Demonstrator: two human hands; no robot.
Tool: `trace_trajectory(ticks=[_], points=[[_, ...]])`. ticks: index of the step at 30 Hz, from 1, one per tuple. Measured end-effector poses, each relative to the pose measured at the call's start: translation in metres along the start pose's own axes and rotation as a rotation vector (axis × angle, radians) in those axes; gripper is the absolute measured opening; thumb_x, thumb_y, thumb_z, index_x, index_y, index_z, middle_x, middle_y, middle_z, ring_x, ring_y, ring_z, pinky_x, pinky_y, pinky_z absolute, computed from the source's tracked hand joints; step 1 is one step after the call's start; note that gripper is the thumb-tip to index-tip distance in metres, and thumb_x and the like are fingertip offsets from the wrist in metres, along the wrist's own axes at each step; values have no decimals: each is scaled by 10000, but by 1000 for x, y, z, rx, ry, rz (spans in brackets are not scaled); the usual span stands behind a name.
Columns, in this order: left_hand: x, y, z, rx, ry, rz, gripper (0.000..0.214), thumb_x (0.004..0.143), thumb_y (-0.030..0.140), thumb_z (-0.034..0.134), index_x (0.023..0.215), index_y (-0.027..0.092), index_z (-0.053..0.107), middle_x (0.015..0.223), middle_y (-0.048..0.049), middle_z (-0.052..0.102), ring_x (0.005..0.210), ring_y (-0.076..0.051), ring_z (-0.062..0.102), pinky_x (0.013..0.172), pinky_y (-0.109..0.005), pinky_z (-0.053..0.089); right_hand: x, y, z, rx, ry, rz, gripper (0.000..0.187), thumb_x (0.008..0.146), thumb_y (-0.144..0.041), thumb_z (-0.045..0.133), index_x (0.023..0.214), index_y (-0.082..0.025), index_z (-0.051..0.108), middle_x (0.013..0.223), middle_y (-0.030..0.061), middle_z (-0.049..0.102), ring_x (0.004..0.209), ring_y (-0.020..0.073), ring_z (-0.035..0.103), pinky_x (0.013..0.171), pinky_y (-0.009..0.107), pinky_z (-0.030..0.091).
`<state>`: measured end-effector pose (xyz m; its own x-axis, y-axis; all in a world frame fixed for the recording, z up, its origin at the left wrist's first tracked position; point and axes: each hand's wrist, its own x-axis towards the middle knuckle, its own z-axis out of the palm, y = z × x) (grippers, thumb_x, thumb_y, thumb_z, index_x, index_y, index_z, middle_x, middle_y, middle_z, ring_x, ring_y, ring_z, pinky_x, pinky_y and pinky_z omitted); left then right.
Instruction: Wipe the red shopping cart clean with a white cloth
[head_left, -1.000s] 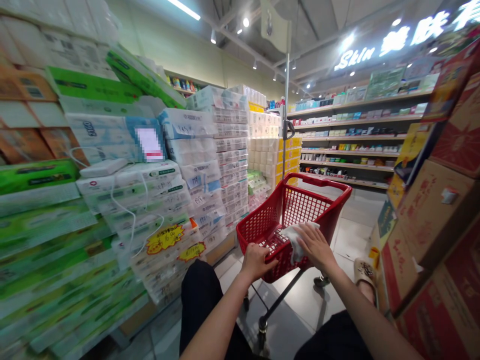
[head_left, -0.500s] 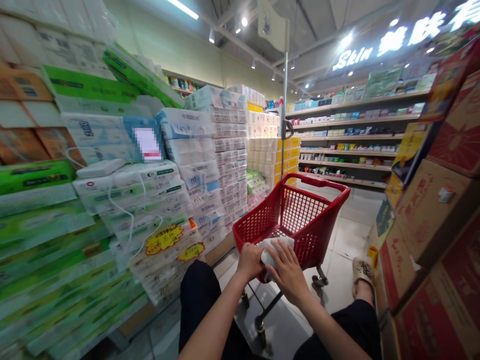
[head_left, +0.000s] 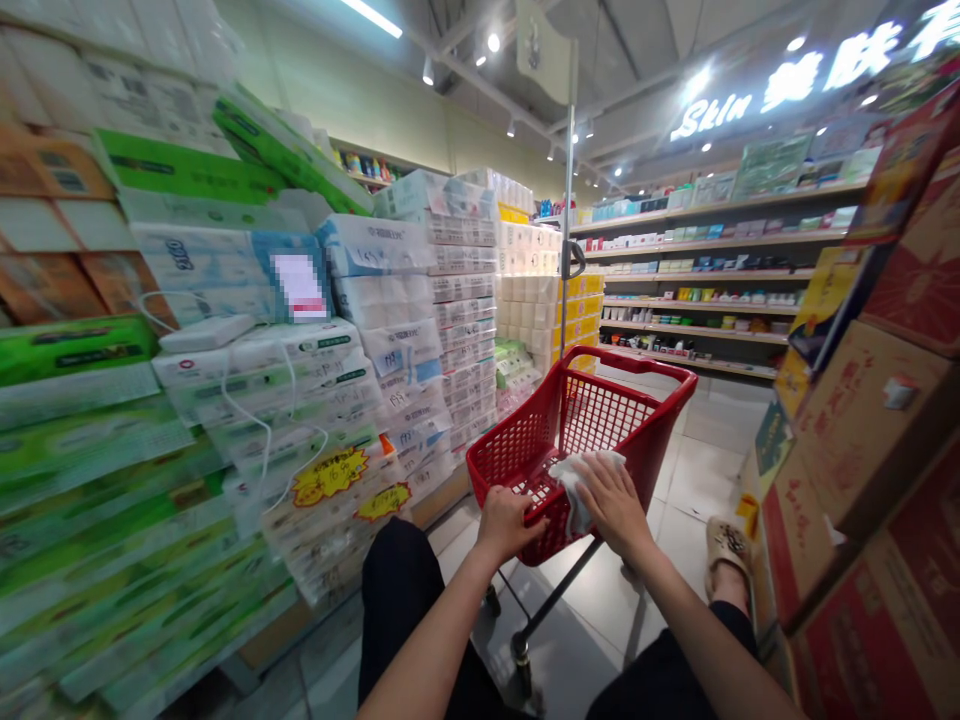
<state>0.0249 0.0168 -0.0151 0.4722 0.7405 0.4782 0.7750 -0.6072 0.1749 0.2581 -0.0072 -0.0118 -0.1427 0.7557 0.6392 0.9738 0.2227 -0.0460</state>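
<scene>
stacks of wrapped packs point(head_left: 405, 300), probably tissue, line the left; a white cable point(head_left: 268, 440) hangs beside a yellow price tag point(head_left: 330, 478); cartons point(head_left: 855, 430) stand opposite.

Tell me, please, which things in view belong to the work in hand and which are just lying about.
In use:
- red cart, left grip on its near rim
- white cloth, right grip laid over it at the cart

Just around:
- stacked wrapped packs
- cardboard boxes
- stocked shelves
</scene>
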Motion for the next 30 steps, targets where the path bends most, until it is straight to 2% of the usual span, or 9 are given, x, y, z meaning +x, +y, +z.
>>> trace_trajectory(ticks=[3,6,9,11,14,18,22,26,30], points=[[0,0,1,6,-26,-2,253,750,460,664,746,207,649,699,-35,637,769,-219,572,827,-355,345,-10,-35,3,35,18,-32,484,968,-450,336,1419,-284,394,1481,17,381,1405,228,242,1151,465,180],[1,-1,1,13,-60,6,127,772,316,629,781,193,658,749,-50,660,795,-220,585,851,-359,344,-25,-77,2,71,-30,-136,535,956,-466,369,1449,-260,344,1520,27,310,1424,239,187,1156,464,174],[1,-2,2,35,-69,8,73,758,213,594,748,169,651,763,-71,665,812,-224,595,883,-367,338,-33,-96,-4,89,-62,-192,611,948,-481,383,1491,-238,244,1549,32,240,1432,240,160,1156,452,184],[1,-1,2,36,-65,11,69,726,222,618,750,165,647,764,-77,663,817,-237,596,879,-377,341,-32,-91,-7,91,-75,-237,604,954,-463,380,1499,-262,213,1552,13,232,1429,225,175,1159,439,178],[1,-1,2,-4,-60,25,115,729,282,636,778,178,634,759,-65,657,806,-243,593,849,-382,347,-23,-65,-9,76,-97,-271,569,965,-448,362,1494,-310,208,1546,-20,246,1420,199,207,1165,425,157],[6,-7,-3,-144,-77,104,236,734,394,682,839,195,609,800,-30,643,810,-221,584,820,-350,364,-6,-23,-3,39,-103,-132,525,980,-449,311,1483,-316,243,1531,-23,287,1417,184,218,1160,416,173],[14,-16,-3,-325,-88,189,345,732,370,725,992,207,567,933,-13,634,862,-199,582,836,-325,390,7,4,5,32,-121,-24,475,989,-460,264,1444,-338,324,1506,-32,339,1410,178,235,1154,434,184],[18,-16,3,-448,-65,139,544,691,345,780,1139,216,499,1105,-47,581,1003,-236,568,893,-368,426,13,5,10,38,-108,40,460,985,-477,256,1388,-323,417,1473,-11,396,1401,195,258,1142,456,210],[21,-8,11,-526,34,135,802,653,239,796,1326,250,359,1338,-94,425,1253,-279,432,1029,-451,390,7,-20,12,31,-71,14,493,970,-503,297,1392,-283,423,1468,28,401,1400,222,257,1139,467,212]])
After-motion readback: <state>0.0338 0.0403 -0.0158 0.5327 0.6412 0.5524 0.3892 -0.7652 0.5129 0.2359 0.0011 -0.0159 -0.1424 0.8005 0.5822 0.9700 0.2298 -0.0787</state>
